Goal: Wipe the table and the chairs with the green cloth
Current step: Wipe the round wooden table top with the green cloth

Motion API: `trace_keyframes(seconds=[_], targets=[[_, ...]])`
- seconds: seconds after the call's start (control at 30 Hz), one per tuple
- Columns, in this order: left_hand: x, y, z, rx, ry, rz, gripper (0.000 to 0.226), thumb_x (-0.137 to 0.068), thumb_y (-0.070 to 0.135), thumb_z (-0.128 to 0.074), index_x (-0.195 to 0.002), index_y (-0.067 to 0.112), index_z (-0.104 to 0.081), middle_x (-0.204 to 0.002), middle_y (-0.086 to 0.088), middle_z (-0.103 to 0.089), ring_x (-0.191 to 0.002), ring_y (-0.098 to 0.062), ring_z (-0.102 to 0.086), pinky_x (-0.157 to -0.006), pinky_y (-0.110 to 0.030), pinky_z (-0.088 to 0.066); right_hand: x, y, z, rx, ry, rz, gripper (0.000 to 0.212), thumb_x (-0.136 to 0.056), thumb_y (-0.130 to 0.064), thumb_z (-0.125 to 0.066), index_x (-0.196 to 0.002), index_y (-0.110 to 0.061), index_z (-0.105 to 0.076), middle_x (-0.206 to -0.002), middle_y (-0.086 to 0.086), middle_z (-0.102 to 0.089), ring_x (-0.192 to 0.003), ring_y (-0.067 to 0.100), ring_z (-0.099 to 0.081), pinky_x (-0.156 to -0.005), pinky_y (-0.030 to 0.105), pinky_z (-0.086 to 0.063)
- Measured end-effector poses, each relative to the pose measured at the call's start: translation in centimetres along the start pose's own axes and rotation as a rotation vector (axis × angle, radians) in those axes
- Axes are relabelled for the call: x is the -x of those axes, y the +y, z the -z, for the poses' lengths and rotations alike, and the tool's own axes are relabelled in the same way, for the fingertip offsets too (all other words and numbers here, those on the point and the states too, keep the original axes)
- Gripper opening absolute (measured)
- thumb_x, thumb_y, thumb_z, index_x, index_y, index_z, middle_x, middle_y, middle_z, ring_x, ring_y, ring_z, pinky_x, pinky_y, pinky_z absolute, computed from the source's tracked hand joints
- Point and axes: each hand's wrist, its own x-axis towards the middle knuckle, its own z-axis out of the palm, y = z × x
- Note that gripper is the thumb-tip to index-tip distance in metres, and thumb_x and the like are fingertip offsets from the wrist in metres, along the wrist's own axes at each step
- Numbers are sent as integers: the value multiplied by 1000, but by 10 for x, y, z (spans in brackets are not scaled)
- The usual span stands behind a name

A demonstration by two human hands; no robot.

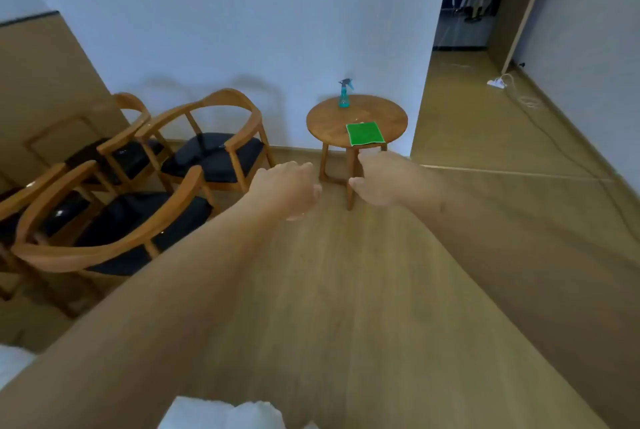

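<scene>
A folded green cloth (365, 133) lies flat on the near right part of a small round wooden table (332, 123) that stands against the white wall. Two wooden armchairs with dark seats stand to the left: one farther (221, 137) and one nearer (114, 227). Both my arms stretch forward over the floor. My left hand (287, 186) and my right hand (381, 182) hover side by side short of the table, below its top, holding nothing, fingers loosely apart and blurred.
A blue spray bottle (344, 94) stands at the table's far edge. A large mirror (52, 110) leans at the left behind the chairs and reflects them. A white power strip (498, 83) with a cable lies on the wooden floor at the right, near an open doorway (464, 13).
</scene>
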Motion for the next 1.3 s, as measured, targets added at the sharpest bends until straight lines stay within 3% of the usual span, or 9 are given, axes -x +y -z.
trace_keyframes(seconds=[0.2,0.57,0.77,0.9,1.03,1.17,1.3], targets=[[-54,-2,-18,-3,-70,3,47,-99,45,-35,-138,20,-41,-133,-7,-53,-117,-28,-54,-89,-45,-43,-47,11,-11,35,-82,-33,40,-99,-42,-42,-125,-12,-47,-135,13,-48,-131,39,-38,-103,51,-39],[-195,-26,-21,7,-102,-82,42,-99,44,-35,-130,17,-46,-118,-6,-57,-103,-25,-57,-84,-42,-48,-164,29,16,63,-52,-75,42,-102,-36,-39,-132,-5,-43,-137,15,-46,-127,31,-43,-105,40,-32],[-267,-5,-45,7,-144,-132,38,-97,48,-36,-121,21,-49,-113,-4,-58,-102,-25,-58,-86,-45,-49,-216,63,16,21,-78,-118,38,-101,-35,-41,-127,-7,-46,-134,15,-47,-125,31,-44,-103,40,-34],[-314,17,-55,9,-147,-133,43,-96,48,-36,-127,21,-47,-119,-5,-57,-108,-26,-56,-86,-44,-46,-259,95,21,13,-81,-128,39,-101,-33,-42,-129,-6,-46,-137,13,-47,-126,30,-45,-107,41,-32],[-365,32,-50,14,-165,-118,38,-97,44,-37,-123,19,-49,-119,-5,-58,-106,-26,-57,-87,-46,-47,-308,138,32,3,-62,-129,39,-100,-36,-41,-127,-8,-47,-131,13,-52,-116,32,-52,-90,38,-43],[-414,45,-43,23,-137,-76,36,-97,39,-37,-124,18,-50,-120,-5,-59,-103,-25,-58,-80,-40,-46,-358,182,55,-36,-68,-141,36,-98,-34,-44,-124,-8,-49,-128,14,-53,-111,32,-53,-81,34,-43],[-451,58,-53,68,-137,-7,35,-96,38,-38,-123,18,-50,-116,-5,-61,-99,-25,-61,-85,-44,-51,-401,215,61,-65,-73,-135,34,-97,-33,-44,-121,-9,-49,-125,14,-54,-105,31,-53,-75,33,-40]])
